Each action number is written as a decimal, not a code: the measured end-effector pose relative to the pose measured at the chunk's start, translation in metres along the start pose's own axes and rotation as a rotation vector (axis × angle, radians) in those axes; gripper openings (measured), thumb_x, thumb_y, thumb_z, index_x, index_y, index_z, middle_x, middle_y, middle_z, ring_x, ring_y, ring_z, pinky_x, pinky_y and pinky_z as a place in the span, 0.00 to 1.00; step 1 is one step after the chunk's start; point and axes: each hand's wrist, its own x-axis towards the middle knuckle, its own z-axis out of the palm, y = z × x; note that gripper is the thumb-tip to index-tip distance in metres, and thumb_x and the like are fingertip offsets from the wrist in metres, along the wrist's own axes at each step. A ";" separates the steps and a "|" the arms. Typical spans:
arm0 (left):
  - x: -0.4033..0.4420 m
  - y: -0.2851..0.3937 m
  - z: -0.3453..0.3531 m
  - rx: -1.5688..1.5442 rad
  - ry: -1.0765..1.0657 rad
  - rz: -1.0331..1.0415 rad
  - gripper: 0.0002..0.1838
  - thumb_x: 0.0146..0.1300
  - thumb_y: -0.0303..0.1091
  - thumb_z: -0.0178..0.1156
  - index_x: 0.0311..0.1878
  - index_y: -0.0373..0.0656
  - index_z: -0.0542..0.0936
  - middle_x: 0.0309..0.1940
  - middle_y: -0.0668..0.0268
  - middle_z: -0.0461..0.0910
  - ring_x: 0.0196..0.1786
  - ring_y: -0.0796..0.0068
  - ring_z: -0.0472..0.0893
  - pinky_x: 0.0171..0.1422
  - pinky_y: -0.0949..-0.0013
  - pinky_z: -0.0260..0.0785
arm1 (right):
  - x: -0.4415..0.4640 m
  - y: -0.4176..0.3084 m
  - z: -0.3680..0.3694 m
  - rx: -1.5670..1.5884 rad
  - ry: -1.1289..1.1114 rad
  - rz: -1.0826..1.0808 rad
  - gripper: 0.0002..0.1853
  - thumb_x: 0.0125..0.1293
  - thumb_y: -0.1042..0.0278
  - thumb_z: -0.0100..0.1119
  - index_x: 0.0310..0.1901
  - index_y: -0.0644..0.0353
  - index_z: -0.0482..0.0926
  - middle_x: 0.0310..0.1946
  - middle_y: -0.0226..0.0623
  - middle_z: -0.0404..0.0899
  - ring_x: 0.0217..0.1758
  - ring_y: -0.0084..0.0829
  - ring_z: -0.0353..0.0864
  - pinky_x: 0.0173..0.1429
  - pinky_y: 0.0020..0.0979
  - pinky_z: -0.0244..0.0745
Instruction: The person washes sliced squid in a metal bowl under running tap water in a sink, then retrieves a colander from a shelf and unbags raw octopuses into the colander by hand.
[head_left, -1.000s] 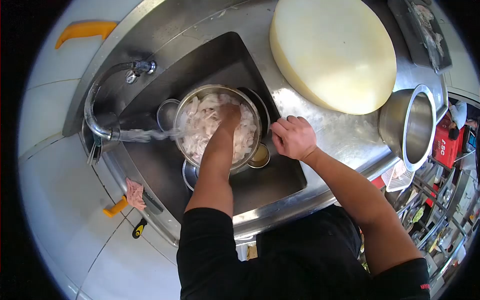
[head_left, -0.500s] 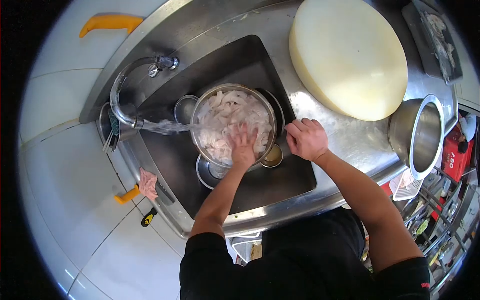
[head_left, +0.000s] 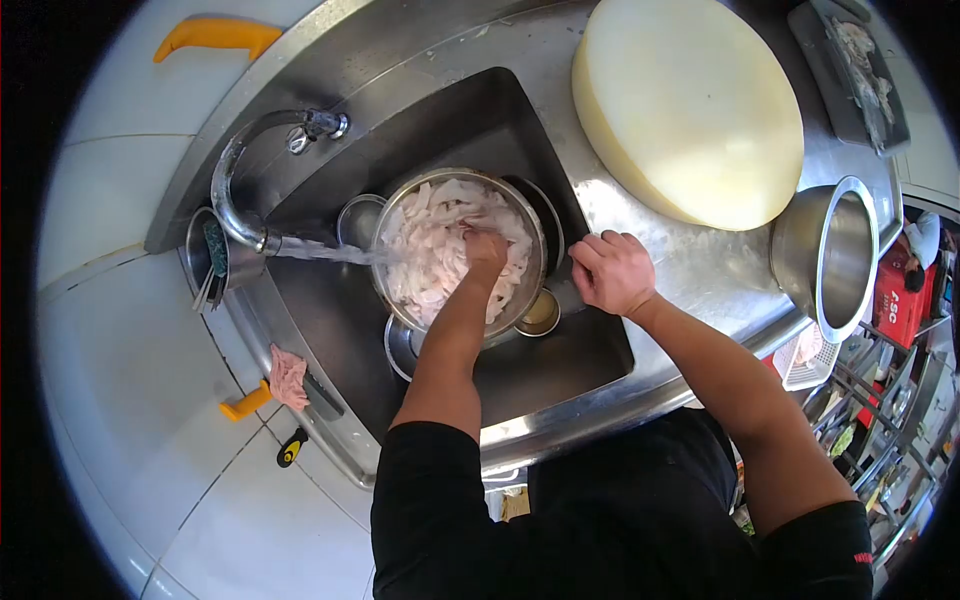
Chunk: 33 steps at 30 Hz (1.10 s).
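My left hand (head_left: 486, 250) reaches into a round metal bowl (head_left: 540, 268) full of pale, whitish-pink strips (head_left: 430, 225), which look like sliced meat or skin. Its fingers are sunk among the strips and hidden, so their grip does not show. Water from the curved faucet (head_left: 240, 228) pours onto the bowl's left side. Resting at the right rim of the sink (head_left: 555, 375), my right hand (head_left: 615, 273) has its fingers curled closed, with nothing visible in them.
Smaller metal bowls, one a little cup (head_left: 541, 314), sit under and around the big bowl. On the counter at right are a thick round cutting board (head_left: 695, 110), a deep steel pot (head_left: 800, 255) and a grey tray (head_left: 835, 90). A knife (head_left: 324, 398) and pink cloth (head_left: 288, 377) lie at left.
My left hand has gone from spread flat on top of the strips to pushed down among them, slightly higher in view. My right hand stays at the sink's rim.
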 end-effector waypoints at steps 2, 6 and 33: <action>-0.004 -0.013 -0.004 -0.011 0.050 0.003 0.15 0.67 0.36 0.54 0.51 0.50 0.87 0.45 0.65 0.89 0.49 0.61 0.87 0.53 0.48 0.72 | -0.001 -0.001 0.000 0.000 -0.008 0.007 0.06 0.55 0.66 0.64 0.34 0.50 0.78 0.30 0.28 0.77 0.35 0.33 0.78 0.40 0.37 0.73; -0.032 -0.061 -0.003 -0.194 0.286 0.024 0.15 0.64 0.35 0.56 0.49 0.46 0.87 0.41 0.63 0.89 0.47 0.55 0.88 0.53 0.55 0.77 | 0.000 -0.001 0.002 0.004 0.005 0.013 0.06 0.55 0.66 0.64 0.34 0.50 0.77 0.30 0.28 0.77 0.35 0.33 0.79 0.41 0.37 0.73; -0.065 -0.072 -0.002 -0.348 0.149 -0.061 0.23 0.67 0.47 0.62 0.63 0.51 0.78 0.50 0.54 0.82 0.56 0.49 0.82 0.56 0.51 0.79 | -0.001 -0.002 0.003 0.007 0.023 0.013 0.06 0.56 0.66 0.64 0.33 0.50 0.76 0.29 0.29 0.77 0.35 0.33 0.79 0.40 0.37 0.73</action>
